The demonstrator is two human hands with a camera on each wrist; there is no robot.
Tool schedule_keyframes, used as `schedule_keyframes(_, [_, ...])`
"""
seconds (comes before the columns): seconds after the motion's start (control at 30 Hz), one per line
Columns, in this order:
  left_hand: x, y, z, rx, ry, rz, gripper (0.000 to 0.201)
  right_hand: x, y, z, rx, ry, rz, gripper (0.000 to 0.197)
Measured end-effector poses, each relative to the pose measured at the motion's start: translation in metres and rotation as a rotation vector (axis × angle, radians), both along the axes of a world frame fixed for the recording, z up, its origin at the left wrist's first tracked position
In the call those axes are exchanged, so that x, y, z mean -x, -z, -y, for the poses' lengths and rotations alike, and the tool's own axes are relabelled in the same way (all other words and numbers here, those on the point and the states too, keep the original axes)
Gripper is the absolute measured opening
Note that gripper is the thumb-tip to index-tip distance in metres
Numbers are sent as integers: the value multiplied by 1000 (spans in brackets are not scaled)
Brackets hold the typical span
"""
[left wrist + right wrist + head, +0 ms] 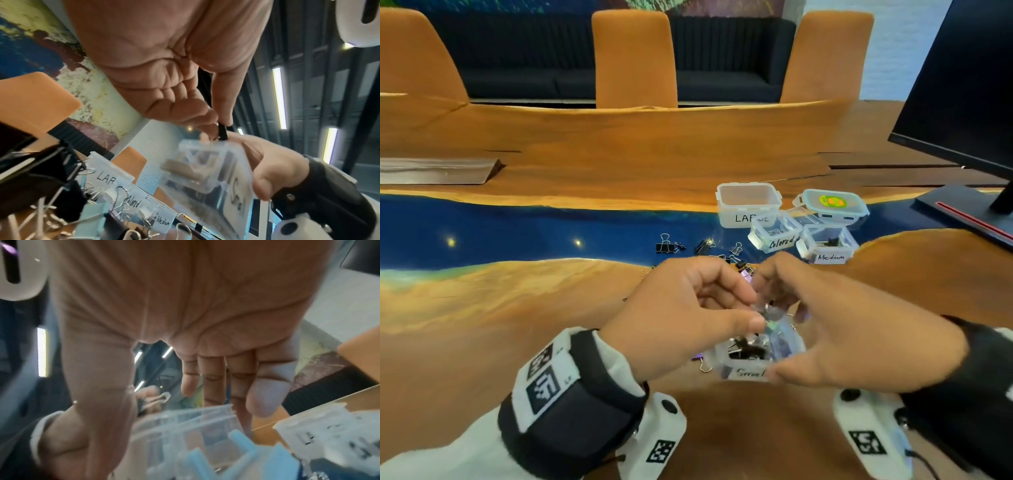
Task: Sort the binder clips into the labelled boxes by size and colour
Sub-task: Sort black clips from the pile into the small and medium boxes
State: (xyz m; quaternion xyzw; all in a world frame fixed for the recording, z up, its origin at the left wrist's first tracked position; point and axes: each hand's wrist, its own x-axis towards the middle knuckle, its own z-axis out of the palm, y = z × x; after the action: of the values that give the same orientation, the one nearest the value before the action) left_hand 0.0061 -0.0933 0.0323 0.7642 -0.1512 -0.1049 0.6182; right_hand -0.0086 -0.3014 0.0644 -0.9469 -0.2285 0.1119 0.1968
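Note:
My right hand [808,318] grips the clear box labelled Small [753,356] and holds it tilted above the table, thumb on its near wall. Several small black clips lie inside. My left hand [755,310] hovers over the box's rim and pinches a small black binder clip [223,131] between thumb and fingertip. The right wrist view shows my right hand's fingers [213,382] curled over the blurred Small box [185,426]. Loose binder clips [702,246], mostly black, lie on the blue strip beyond my hands.
Boxes labelled Large [748,209], Colored [777,236] and Medium [828,245] stand open at the back right, with a blue-rimmed lid [832,204] behind them. A monitor [969,85] stands on its base at the far right. Orange chairs line the table's far side.

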Motion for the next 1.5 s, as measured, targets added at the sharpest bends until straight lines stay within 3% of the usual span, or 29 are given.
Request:
schedule_keyframes(0.13, [5, 5, -7, -49, -61, 72, 22, -3, 8, 7, -52, 5, -6, 77])
schedule_keyframes(0.4, [-2, 17, -62, 37, -219, -59, 25, -49, 11, 93, 86, 281, 24, 76])
schedule_keyframes(0.6, [-5, 30, -75, 79, -184, -133, 22, -79, 41, 120, 271, 409, -78, 78])
schedule_keyframes(0.77, [-6, 36, -81, 141, -165, -173, 37, -80, 44, 119, 276, 437, -40, 77])
schedule_keyframes(0.87, [-7, 41, -80, 179, -139, -215, 34, -64, 31, 93, 143, 379, 81, 49])
schedule_keyframes(0.97, [-8, 43, -76, 208, -112, -246, 33, -50, 28, 53, 6, 263, 17, 19])
schedule_keyframes(1.1, [-7, 42, -73, 205, -71, -249, 35, -50, 49, 24, 192, 135, -99, 15])
schedule_keyframes(1.27, [-7, 41, -72, 185, -45, -257, 35, -47, 44, 21, 196, 50, -105, 12])
schedule_keyframes(1.33, [-8, 41, -70, 186, -26, -267, 35, -41, 27, 17, 127, 37, -67, 11])
schedule_keyframes(1.5, [-7, 34, -55, 102, 153, -115, 50, -30, 4, -5, -369, -45, -191, 8])
